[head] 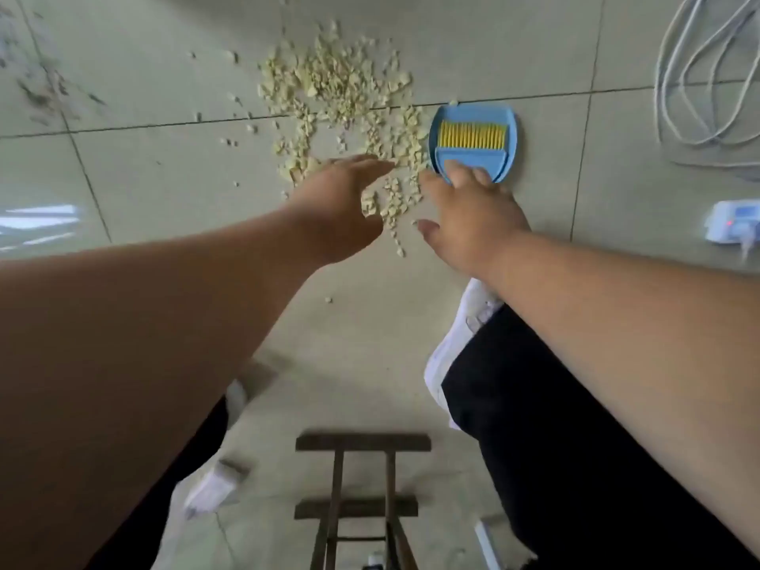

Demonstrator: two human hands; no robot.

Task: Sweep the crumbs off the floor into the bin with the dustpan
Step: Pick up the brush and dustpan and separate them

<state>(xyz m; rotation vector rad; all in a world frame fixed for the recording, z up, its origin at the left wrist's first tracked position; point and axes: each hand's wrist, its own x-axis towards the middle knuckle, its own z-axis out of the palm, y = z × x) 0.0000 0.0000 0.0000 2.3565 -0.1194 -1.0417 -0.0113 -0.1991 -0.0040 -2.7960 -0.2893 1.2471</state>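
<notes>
A wide patch of pale yellow crumbs (341, 84) lies scattered on the tiled floor ahead of me. Just right of it sits a small blue dustpan (473, 117) with a blue brush (473, 152) lying in it, its yellow bristles pointing away from me. My right hand (469, 216) reaches over the near end of the brush, its fingertips touching the blue handle and its fingers fairly straight. Over the near edge of the crumbs hovers my left hand (337, 203), fingers stretched forward and holding nothing. No bin is in view.
White cables (699, 76) coil on the floor at the far right, above a white power strip (732, 222). A dark wooden stool (362, 479) stands below me between my legs. My white shoes (456, 343) rest on the tiles. Dark scuff marks (41, 88) show at far left.
</notes>
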